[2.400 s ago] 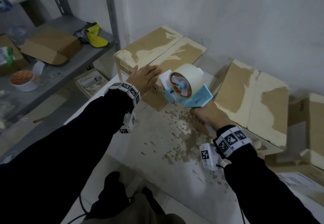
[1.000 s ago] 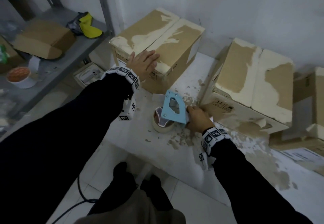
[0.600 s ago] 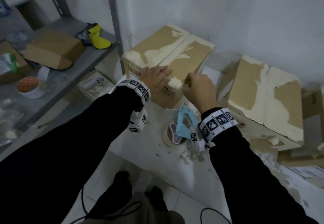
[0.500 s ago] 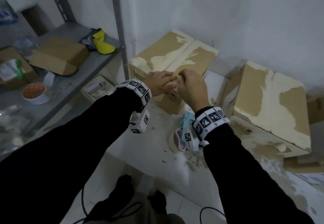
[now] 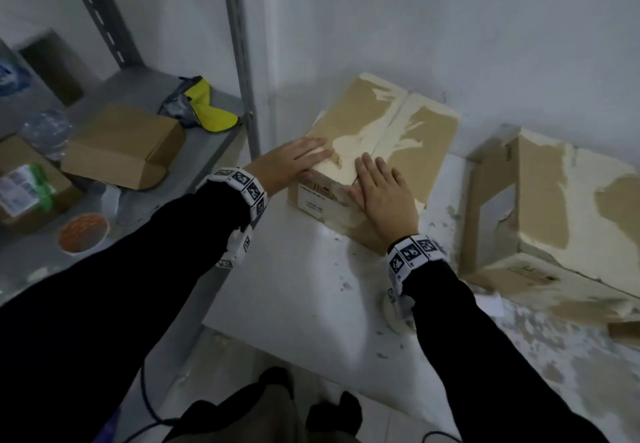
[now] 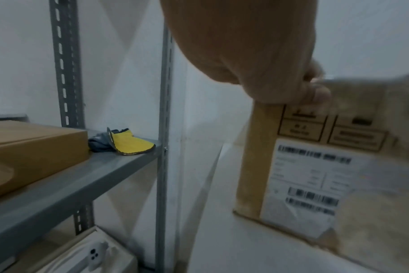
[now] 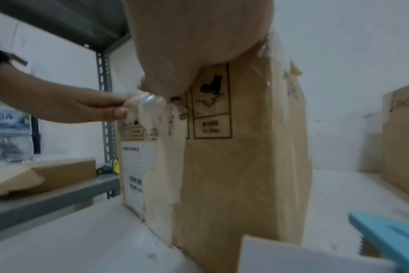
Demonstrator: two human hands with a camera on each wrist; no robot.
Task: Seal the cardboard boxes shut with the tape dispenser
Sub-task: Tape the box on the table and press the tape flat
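Observation:
A worn cardboard box (image 5: 415, 123) with closed flaps stands on the white table (image 5: 294, 304) against the wall. My left hand (image 5: 294, 160) lies flat on the box's near left corner, fingers straight. My right hand (image 5: 381, 193) lies flat over the near end of the centre seam, palm down over the top edge. In the right wrist view, crumpled clear tape (image 7: 149, 103) hangs at that edge between my two hands, and my left hand's fingertips (image 7: 119, 110) touch it. The blue tape dispenser (image 7: 390, 238) lies on the table under my right forearm, hidden in the head view.
A second worn box (image 5: 554, 200) stands close on the right. On the left, a grey metal shelf (image 5: 138, 89) carries a small brown box (image 5: 121, 144), a yellow item (image 5: 207, 110) and an orange-topped cup (image 5: 81, 234). Torn paper scraps litter the table.
My right hand set the tape dispenser down on the table and rose to the box. Both hands met at the near edge and now lie flat on it.

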